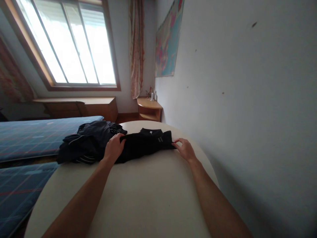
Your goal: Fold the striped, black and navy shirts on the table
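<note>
A black collared shirt [143,144] lies across the far part of the round table [151,191], with its collar pointing away from me and a small pale mark on its front. My left hand [115,145] pinches the shirt's left end. At the opposite end, my right hand [185,148] grips the edge of the same shirt between thumb and fingers. Beside my left hand is a heap of dark clothes [86,140] with white stripes on some parts, touching the shirt and reaching the table's left edge.
Beds with blue plaid covers [49,135] stand left of the table. A white wall [247,132] runs close along the right. Beyond are a wooden desk [99,100], a corner shelf [150,104] with small items, a window [71,43], a curtain [137,49] and a map [168,43].
</note>
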Available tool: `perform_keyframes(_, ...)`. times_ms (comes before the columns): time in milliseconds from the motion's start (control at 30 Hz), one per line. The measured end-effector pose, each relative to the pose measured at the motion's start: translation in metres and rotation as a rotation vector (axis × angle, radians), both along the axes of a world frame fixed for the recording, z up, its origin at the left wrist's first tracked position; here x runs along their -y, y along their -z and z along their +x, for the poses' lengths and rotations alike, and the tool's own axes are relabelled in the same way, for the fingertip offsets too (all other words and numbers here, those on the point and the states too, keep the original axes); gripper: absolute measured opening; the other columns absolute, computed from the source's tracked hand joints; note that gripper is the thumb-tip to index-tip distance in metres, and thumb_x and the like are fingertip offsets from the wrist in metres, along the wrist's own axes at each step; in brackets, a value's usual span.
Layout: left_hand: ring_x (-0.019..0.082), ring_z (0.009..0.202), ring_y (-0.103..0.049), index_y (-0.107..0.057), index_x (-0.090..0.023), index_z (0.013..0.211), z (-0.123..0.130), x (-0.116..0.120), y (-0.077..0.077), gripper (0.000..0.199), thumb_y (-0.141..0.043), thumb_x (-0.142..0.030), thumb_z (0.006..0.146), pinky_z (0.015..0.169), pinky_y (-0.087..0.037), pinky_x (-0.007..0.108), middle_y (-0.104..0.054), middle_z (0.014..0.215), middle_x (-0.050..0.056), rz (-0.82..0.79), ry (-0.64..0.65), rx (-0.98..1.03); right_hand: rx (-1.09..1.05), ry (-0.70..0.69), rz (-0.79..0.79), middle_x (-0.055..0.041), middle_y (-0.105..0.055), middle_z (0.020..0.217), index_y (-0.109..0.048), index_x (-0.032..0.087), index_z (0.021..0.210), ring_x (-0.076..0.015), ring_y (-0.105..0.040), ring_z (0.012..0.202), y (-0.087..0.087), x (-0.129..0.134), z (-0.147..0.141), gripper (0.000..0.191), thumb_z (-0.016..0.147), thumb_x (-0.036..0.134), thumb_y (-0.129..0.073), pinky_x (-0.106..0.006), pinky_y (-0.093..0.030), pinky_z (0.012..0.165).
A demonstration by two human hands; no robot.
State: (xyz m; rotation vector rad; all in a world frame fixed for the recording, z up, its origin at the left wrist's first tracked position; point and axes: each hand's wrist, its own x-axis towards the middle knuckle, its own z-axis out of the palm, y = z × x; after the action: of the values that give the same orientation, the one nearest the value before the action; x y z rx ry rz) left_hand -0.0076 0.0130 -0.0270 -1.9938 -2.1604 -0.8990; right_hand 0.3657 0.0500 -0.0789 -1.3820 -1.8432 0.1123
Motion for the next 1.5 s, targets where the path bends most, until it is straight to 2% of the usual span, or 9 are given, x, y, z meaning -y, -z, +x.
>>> perform_keyframes(133, 0.029, 0.107, -0.066, -0.061, -0.019, 0.119, -0.002, -0.002, 0.008, 0.028, -0.055, -0.025, 0.092, 0.088, -0.050, 0.036, -0.068, 0.118, 0.010, -0.081, -0.005, -0.003, 0.116, 0.100, -0.050, -0.0080, -0.073, 0.098, -0.071, 0.022, 0.088, -0.0269, -0.063, 0.101, 0.006, 0.001, -0.005, 0.009, 0.084, 0.029, -0.067, -0.041, -0.046, 0.094)
perform_keyframes(333, 0.026, 0.108, -0.065, -0.055, -0.021, 0.126, 0.008, 0.006, 0.012, 0.039, -0.060, -0.027, 0.088, 0.092, -0.049, 0.035, -0.054, 0.137, 0.011, -0.042, 0.200, -0.080, 0.193, -0.161, 0.062, -0.0085, -0.069, 0.119, -0.063, 0.022, 0.125, -0.0259, -0.059, 0.114, 0.001, 0.013, -0.042, 0.043, 0.082, 0.026, -0.069, -0.044, -0.041, 0.102)
perform_keyframes(567, 0.023, 0.093, -0.067, -0.062, -0.024, 0.100, 0.016, 0.024, 0.029, 0.012, -0.054, -0.027, 0.092, 0.074, -0.048, 0.030, -0.068, 0.104, 0.004, -0.187, 0.265, -0.226, 0.188, -0.231, 0.039, -0.0032, -0.075, 0.102, -0.075, 0.027, 0.100, -0.0228, -0.065, 0.099, -0.007, 0.017, -0.053, 0.015, 0.090, 0.025, -0.064, -0.040, -0.045, 0.093)
perform_keyframes(733, 0.023, 0.090, -0.065, -0.060, -0.025, 0.099, -0.005, 0.029, 0.031, 0.012, -0.050, -0.030, 0.095, 0.068, -0.046, 0.030, -0.069, 0.098, 0.002, -0.048, 0.087, -0.126, 0.090, -0.109, 0.092, -0.0028, -0.075, 0.103, -0.075, 0.029, 0.102, -0.0230, -0.066, 0.098, -0.012, 0.011, -0.026, 0.017, 0.091, 0.026, -0.062, -0.039, -0.048, 0.092)
perform_keyframes(867, 0.027, 0.096, -0.060, -0.061, -0.021, 0.095, -0.024, 0.031, 0.038, 0.013, -0.051, -0.028, 0.092, 0.077, -0.048, 0.035, -0.066, 0.099, 0.007, 0.140, 0.018, -0.172, -0.016, 0.012, 0.080, -0.0051, -0.074, 0.103, -0.075, 0.026, 0.101, -0.0229, -0.066, 0.098, -0.006, 0.003, -0.005, 0.020, 0.092, 0.025, -0.057, -0.040, -0.050, 0.093)
perform_keyframes(1067, 0.023, 0.092, -0.060, -0.060, -0.020, 0.096, -0.014, 0.032, 0.044, 0.013, -0.048, -0.019, 0.090, 0.083, -0.051, 0.035, -0.061, 0.098, 0.007, 0.312, 0.223, -0.120, 0.073, -0.127, 0.145, -0.0051, -0.069, 0.116, -0.069, 0.026, 0.114, -0.0232, -0.059, 0.112, -0.012, 0.015, -0.020, 0.041, 0.079, 0.010, -0.058, -0.042, -0.044, 0.102)
perform_keyframes(1233, 0.024, 0.113, -0.056, -0.060, -0.025, 0.121, 0.004, 0.037, 0.047, 0.030, -0.045, -0.019, 0.095, 0.097, -0.050, 0.039, -0.057, 0.128, 0.007, 0.290, 0.479, -0.231, 0.172, -0.251, 0.128, -0.0051, -0.069, 0.114, -0.069, 0.026, 0.113, -0.0237, -0.058, 0.112, -0.017, 0.027, -0.046, 0.029, 0.085, 0.020, -0.064, -0.043, -0.041, 0.100)
perform_keyframes(1333, 0.024, 0.115, -0.056, -0.058, -0.029, 0.130, 0.007, 0.037, 0.048, 0.035, -0.046, -0.024, 0.097, 0.096, -0.051, 0.038, -0.056, 0.135, 0.005, 0.218, 0.495, -0.265, 0.244, -0.229, 0.094, -0.0053, -0.072, 0.108, -0.070, 0.026, 0.114, -0.0242, -0.059, 0.105, -0.013, 0.027, -0.054, 0.026, 0.089, 0.023, -0.064, -0.042, -0.042, 0.094)
perform_keyframes(1500, 0.021, 0.104, -0.061, -0.068, -0.026, 0.106, 0.004, 0.037, 0.044, 0.023, -0.047, -0.026, 0.098, 0.090, -0.051, 0.032, -0.066, 0.112, 0.004, 0.091, 0.433, -0.206, 0.296, -0.192, 0.066, -0.0044, -0.073, 0.099, -0.076, 0.029, 0.100, -0.0242, -0.060, 0.097, -0.011, 0.024, -0.053, 0.016, 0.091, 0.026, -0.064, -0.041, -0.042, 0.088)
